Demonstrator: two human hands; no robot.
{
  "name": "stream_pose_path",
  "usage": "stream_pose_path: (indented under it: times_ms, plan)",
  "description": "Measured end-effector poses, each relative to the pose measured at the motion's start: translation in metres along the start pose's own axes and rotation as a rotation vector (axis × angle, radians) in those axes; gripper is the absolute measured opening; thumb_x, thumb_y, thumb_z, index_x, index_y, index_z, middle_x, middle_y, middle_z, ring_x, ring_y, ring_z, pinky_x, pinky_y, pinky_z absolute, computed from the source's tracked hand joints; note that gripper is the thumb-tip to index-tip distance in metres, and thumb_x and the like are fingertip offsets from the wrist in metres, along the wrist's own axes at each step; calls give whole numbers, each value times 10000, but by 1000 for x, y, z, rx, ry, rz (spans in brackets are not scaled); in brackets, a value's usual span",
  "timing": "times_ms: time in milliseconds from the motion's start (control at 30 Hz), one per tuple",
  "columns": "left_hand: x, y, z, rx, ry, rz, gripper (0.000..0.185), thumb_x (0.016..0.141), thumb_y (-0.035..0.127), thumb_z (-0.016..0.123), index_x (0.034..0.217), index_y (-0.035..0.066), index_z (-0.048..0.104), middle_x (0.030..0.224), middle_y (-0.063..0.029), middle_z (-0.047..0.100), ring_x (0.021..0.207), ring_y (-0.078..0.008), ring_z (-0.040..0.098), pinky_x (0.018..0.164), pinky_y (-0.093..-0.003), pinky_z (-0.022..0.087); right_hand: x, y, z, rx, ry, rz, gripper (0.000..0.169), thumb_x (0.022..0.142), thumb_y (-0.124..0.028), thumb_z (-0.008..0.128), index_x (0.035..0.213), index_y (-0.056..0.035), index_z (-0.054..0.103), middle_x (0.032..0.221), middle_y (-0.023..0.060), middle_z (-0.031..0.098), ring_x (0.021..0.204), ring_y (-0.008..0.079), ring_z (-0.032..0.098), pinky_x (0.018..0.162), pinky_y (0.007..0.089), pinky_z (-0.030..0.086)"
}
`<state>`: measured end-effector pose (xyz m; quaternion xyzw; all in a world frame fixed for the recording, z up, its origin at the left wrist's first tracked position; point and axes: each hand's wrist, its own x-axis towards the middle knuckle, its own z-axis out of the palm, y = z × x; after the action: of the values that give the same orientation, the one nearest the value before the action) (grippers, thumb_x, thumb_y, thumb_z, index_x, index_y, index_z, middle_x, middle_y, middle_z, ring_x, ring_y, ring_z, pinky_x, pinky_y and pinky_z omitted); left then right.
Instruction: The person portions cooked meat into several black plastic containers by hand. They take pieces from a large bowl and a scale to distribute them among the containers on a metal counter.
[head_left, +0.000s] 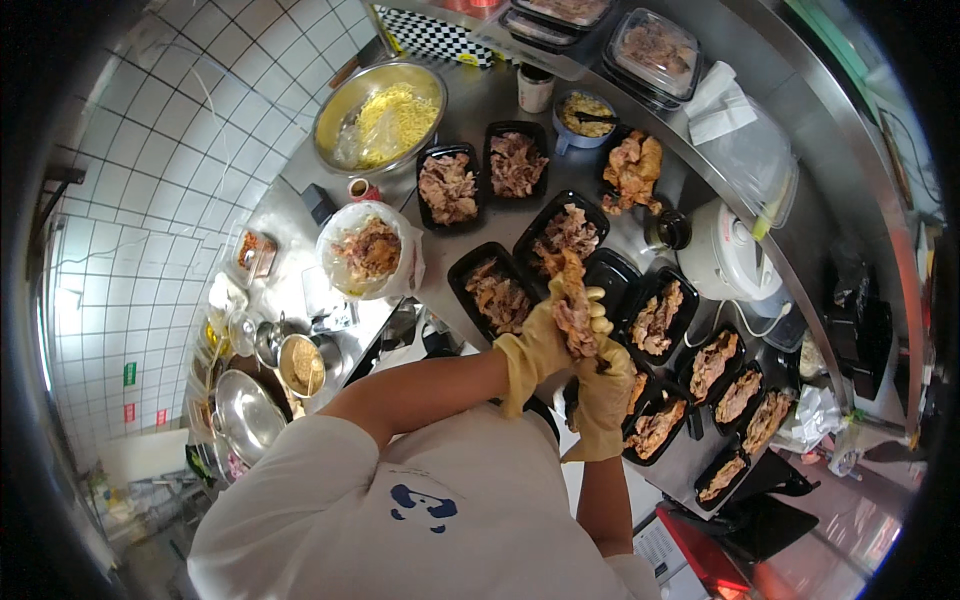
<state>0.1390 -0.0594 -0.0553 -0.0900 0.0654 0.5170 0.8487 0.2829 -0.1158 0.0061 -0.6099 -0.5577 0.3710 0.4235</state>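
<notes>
Both hands wear pale yellow gloves. A long piece of cooked, bone-in meat (574, 319) lies in my left hand (541, 337), whose fingers curl around its far side. My right hand (609, 379) grips the lower end of the same piece, close against the left. Just beyond my hands is a black plastic tray (566, 225) of shredded meat, partly covered by the held piece. Another black tray (495, 296) with shredded meat sits beside my left hand. An empty black tray (611, 277) and a tray with a meat strip (660, 319) are to the right.
Several filled trays (712, 364) line the right side. Two shredded-meat trays (448, 184) stand farther back, near a steel bowl of yellow noodles (394, 116). A bag-lined bowl of meat (371, 251) is at left. A white rice cooker (724, 251) stands right, beside a steel shelf edge (667, 127).
</notes>
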Motion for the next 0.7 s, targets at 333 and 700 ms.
stream_pose_path:
  times_ms: [333, 700]
  plan:
    - [12, -24, 41, 52, 406, 198, 466, 1124, 350, 585, 1425, -6, 583, 1064, -115, 674, 973, -310, 673, 966, -490, 602, 22, 14, 5, -59, 101, -56, 68, 965, 34, 758, 942, 15, 697, 915, 145, 745, 850, 187, 689, 800, 345, 570]
    - [24, -1, 12, 15, 331, 168, 458, 1151, 448, 501, 1284, 46, 675, 1058, -108, 661, 1007, -327, 671, 991, -524, 603, 30, 28, 48, 328, 298, -94, 151, 1055, 87, 677, 971, -21, 612, 1093, 116, 769, 1022, 162, 717, 1025, 348, 562]
